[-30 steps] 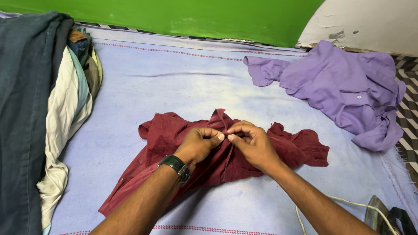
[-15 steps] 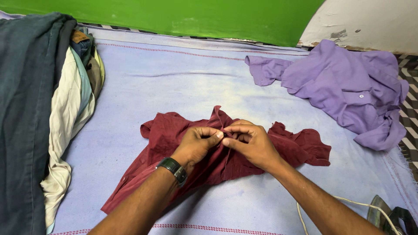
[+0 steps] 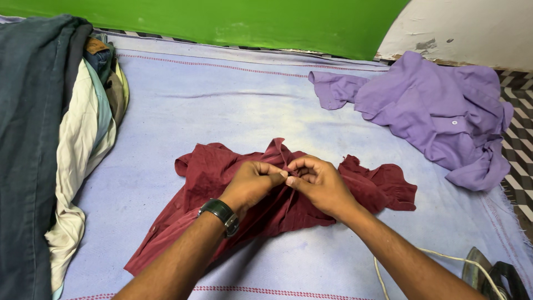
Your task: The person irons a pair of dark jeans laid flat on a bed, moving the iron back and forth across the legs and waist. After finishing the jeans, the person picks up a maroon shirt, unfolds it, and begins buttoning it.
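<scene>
Pinching the dark red shirt (image 3: pixel 288 194) with our left hand (image 3: pixel 251 184) and right hand (image 3: pixel 321 186), fingertips touching, we see a purple shirt (image 3: pixel 433 114) far off.

matt maroon cloth shirt (image 3: pixel 222 178), worn blanket (image 3: pixel 233 111)

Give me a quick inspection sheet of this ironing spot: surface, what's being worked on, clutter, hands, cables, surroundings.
Surface: pale blue cloth, faded patches, red stitched lines.
Job's things: maroon shirt, crumpled, lying flat mid-cloth.
Clutter: purple shirt at the far right; pile of clothes along the left edge.
Hands: left hand, watch on its wrist, and right hand both pinch the maroon shirt's front, fingers meeting.
Cables: white cord near an iron, bottom right.
Surroundings: green wall; checkered floor.
</scene>
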